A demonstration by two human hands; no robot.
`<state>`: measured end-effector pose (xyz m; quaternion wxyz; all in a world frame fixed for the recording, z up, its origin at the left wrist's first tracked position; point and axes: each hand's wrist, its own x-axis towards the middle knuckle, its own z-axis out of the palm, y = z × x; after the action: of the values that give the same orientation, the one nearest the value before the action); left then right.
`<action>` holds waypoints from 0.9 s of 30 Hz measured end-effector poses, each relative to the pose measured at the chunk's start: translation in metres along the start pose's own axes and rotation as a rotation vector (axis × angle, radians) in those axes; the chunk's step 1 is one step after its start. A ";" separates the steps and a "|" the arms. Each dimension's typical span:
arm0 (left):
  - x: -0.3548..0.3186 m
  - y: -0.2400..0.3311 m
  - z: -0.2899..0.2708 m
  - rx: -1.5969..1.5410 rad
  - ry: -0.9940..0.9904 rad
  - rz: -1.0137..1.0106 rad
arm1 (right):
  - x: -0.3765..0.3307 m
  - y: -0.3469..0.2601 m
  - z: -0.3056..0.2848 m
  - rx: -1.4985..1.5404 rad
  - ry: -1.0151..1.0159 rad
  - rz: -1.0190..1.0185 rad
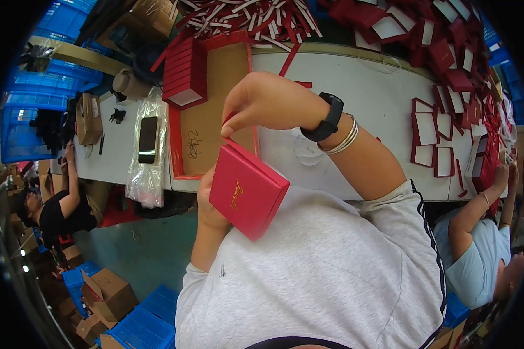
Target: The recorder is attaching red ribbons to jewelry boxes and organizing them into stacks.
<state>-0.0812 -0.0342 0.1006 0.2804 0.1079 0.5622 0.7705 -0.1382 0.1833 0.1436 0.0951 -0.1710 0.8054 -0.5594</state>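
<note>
Gripping a flat, square red cardboard box (245,195) before the light-grey cloth shirt (320,262) with the left hand (206,203); pinching a thin red strip (232,141) in the right hand's (265,104) fingers. Could tear the strip by tugging hard.

Production workshop: white table (343,75), red boxes (441,55) heaped at its far right, blue crates (26,131) beyond its left end, co-workers (477,264) either side of it.

Even, fairly bright light, soft shadows, glare on clear plastic (145,189), curved fisheye edges, black corners
</note>
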 end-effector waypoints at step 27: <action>0.011 0.014 0.002 -0.293 -0.151 -0.201 | -0.008 0.008 0.002 0.250 -0.287 -0.034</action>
<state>-0.0932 -0.0294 0.1125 0.4101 0.0668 0.4295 0.8018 -0.1316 0.1865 0.1352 0.2201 -0.2493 0.7047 -0.6267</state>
